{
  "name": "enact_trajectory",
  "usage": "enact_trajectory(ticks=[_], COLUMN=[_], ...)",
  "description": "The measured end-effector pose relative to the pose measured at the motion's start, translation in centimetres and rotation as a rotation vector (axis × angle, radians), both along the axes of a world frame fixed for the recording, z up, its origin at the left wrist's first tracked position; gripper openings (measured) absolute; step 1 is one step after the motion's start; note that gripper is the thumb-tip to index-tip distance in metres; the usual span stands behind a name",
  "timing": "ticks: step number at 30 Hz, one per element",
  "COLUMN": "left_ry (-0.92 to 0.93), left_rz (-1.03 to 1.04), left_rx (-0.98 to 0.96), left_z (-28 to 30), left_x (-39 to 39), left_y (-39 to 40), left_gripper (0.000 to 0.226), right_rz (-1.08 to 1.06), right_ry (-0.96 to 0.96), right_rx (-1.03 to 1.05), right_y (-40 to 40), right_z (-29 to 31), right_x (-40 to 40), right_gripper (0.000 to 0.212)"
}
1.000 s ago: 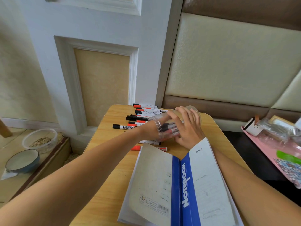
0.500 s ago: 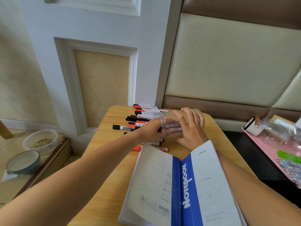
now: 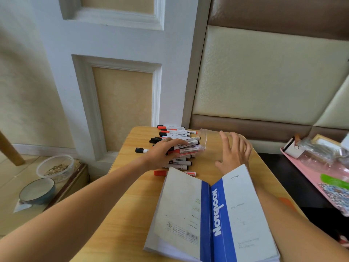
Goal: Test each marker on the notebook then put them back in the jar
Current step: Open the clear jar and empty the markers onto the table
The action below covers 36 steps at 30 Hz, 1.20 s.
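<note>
Early stage: markers (image 3: pixel 175 146) spilled mid-frame, jar (image 3: pixel 211 142) on its side, notebook (image 3: pixel 213 214) untested. Left hand (image 3: pixel 162 154) grasps several markers; right hand (image 3: pixel 234 152) spread, released.

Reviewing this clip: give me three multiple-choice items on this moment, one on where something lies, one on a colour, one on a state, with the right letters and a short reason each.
1. Where does the notebook lie?
A. Nearest the camera on the wooden table
B. On the pink tray
C. Inside the jar

2. What colour is the notebook's spine band?
A. Green
B. Blue
C. Red

3. How is the clear jar positioned?
A. Upright
B. On its side, mouth toward the markers
C. Upside down on the notebook

Answers: 1 A, it sits at the table's near edge between the forearms. 2 B, a blue band bears the word Notebook. 3 B, its rim faces the pile under the left hand, with the right hand on its body.
</note>
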<state>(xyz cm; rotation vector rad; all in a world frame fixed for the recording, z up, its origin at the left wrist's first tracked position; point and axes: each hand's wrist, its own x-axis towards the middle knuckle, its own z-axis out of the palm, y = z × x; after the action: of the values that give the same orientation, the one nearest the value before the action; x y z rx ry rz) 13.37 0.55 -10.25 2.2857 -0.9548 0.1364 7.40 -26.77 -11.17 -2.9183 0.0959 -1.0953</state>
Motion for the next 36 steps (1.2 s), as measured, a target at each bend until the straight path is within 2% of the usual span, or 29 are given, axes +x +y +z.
enact_trajectory(ticks=[7, 10, 14, 17, 20, 25, 31, 36], left_ry=[0.068, 0.075, 0.087, 0.067, 0.010, -0.090, -0.166, -0.199], left_rz=[0.093, 0.100, 0.079, 0.062, 0.078, 0.099, 0.115, 0.145], left_rx=[-0.045, 0.001, 0.074, 0.116, 0.133, 0.096, 0.092, 0.078], left_z=[-0.5, -0.8, -1.0, -1.3, -1.5, -2.1, -2.8, -2.9], left_x=[-0.6, -0.9, -1.1, -1.1, -1.3, -1.5, -1.1, -1.2], left_y=[3.3, 3.5, 3.1, 3.0, 3.1, 3.2, 3.4, 3.9], left_gripper=[0.050, 0.051, 0.058, 0.061, 0.059, 0.051, 0.043, 0.043], right_rz=[-0.159, -0.095, -0.140, -0.108, -0.068, -0.024, -0.077, -0.121], right_ry=[-0.047, -0.052, -0.014, -0.034, -0.054, 0.037, 0.218, 0.193], right_rx=[0.243, 0.451, 0.771, 0.878, 0.909, 0.947, 0.832, 0.771], right_y=[0.7, 0.8, 1.4, 1.5, 1.4, 0.9, 0.7, 0.9], right_z=[0.2, 0.8, 0.6, -0.1, -0.6, -2.0, -3.9, -3.5], right_x=[-0.6, -0.9, -1.1, -0.7, -0.5, -0.4, -0.9, -0.8], right_gripper=[0.114, 0.114, 0.109, 0.109, 0.109, 0.111, 0.104, 0.098])
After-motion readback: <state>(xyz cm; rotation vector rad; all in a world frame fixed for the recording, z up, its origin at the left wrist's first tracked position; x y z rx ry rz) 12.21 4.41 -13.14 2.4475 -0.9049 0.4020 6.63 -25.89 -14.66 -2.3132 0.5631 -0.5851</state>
